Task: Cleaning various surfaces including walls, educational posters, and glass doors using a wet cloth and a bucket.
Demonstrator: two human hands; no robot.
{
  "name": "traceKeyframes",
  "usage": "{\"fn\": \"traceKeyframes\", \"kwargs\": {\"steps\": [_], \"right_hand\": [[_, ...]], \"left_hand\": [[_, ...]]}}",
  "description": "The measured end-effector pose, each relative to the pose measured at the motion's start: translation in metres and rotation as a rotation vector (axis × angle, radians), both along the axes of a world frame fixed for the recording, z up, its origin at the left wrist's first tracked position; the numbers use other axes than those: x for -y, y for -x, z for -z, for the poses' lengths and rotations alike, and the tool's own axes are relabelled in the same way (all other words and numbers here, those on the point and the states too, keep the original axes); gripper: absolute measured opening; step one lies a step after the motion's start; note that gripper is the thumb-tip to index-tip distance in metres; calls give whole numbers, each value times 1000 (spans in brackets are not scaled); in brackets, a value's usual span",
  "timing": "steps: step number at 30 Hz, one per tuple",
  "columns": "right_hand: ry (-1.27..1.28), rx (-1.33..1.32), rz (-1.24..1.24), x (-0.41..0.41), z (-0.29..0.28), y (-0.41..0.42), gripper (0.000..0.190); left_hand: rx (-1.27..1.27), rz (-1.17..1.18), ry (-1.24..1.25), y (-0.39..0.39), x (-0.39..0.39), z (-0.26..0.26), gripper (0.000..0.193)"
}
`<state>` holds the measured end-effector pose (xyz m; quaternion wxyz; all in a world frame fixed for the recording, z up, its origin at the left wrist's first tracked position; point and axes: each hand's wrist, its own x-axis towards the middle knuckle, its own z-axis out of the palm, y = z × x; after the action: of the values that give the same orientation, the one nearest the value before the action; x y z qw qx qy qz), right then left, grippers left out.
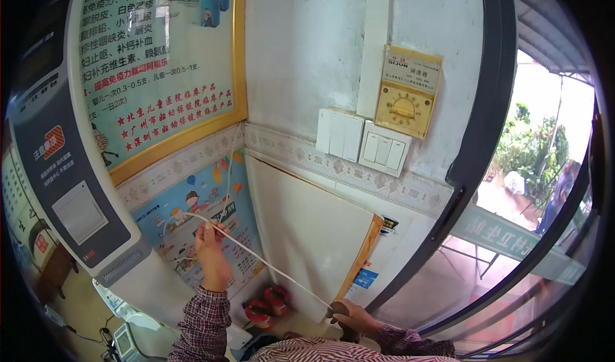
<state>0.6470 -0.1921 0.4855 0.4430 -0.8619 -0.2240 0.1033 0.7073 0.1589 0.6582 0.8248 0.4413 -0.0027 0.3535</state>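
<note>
A thin white cord [271, 264] runs tautly on a slant before the corner of the walls. My left hand [211, 251] pinches it between thumb and fingers at the upper end. Past those fingers the cord bends over in a loose loop, and a strand rises towards the wall corner. Low on the right, my right hand [358, 318] grips a small dark brown object [339, 309], perhaps a cloth or pad, where the cord's lower end meets it. Whether the cord passes through that object is hidden. A white board [312, 218] with a worn wooden edge leans behind the cord.
White wall switches [340, 134] and a yellowed speed-control dial [403, 103] sit on the wall. At left stands a tall grey-and-white machine [79, 213]. Two red fire extinguishers [259, 313] stand in the corner. A dark-framed glass door [473, 136] is at right; a person [559, 194] is outside.
</note>
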Motion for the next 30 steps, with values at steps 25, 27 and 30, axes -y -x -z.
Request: {"fn": "traceKeyframes", "kwargs": {"steps": [25, 27, 30], "right_hand": [[-1035, -418, 85, -120, -148, -60, 34], [-1091, -514, 102, -142, -151, -72, 35], [-1167, -628, 69, -170, -156, -97, 36]], "left_hand": [[-449, 559, -1395, 80, 63, 297, 26], [-401, 759, -1530, 76, 55, 290, 29], [-448, 826, -1610, 70, 36, 338, 38]]}}
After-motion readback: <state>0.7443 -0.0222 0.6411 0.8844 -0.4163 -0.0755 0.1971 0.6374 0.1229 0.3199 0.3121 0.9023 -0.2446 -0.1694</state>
